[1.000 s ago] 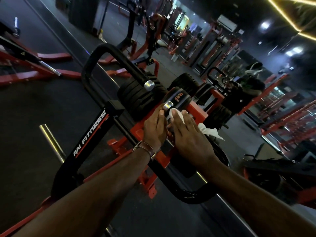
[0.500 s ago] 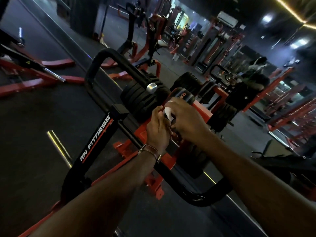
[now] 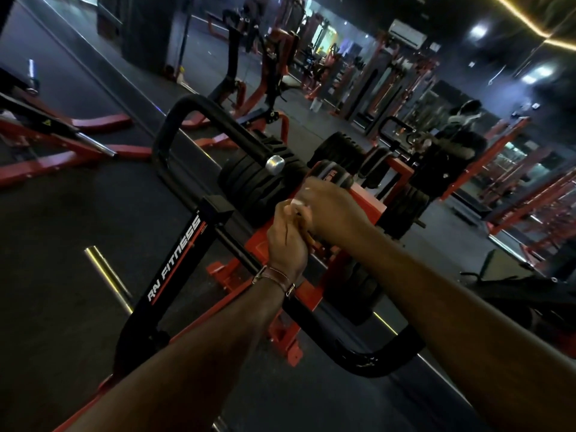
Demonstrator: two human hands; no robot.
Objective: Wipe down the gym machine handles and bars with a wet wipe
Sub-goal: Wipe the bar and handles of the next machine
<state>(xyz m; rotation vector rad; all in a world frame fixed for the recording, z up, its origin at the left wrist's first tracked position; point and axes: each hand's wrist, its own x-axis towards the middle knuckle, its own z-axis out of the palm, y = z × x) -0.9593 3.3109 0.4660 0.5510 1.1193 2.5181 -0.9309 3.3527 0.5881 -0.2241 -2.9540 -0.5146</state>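
A black U-shaped handle bar [image 3: 199,120] of a red-and-black machine marked "RN FITNESS" [image 3: 174,260] runs across the middle of the view. My two hands meet above its straight black bar. My left hand [image 3: 286,241], with a bracelet at the wrist, has its fingers curled at a small white wet wipe [image 3: 296,203]. My right hand [image 3: 333,210] closes over the wipe from the right, so only slivers of white show. Just beyond my right knuckles sits a black cylindrical end with a red label [image 3: 333,174]. Whether the wipe touches the machine is hidden.
Stacked black weight plates with a chrome peg [image 3: 274,165] sit just left of my hands. A chrome bar [image 3: 106,275] lies on the dark floor at the left. Red machine frames [image 3: 62,151] spread at the far left. A person in dark clothes [image 3: 448,151] stands at the right among more machines.
My right hand has lifted off the machine and closed round the wipe, whose loose white tail no longer shows. Both hands have drawn together; the view has shifted slightly.
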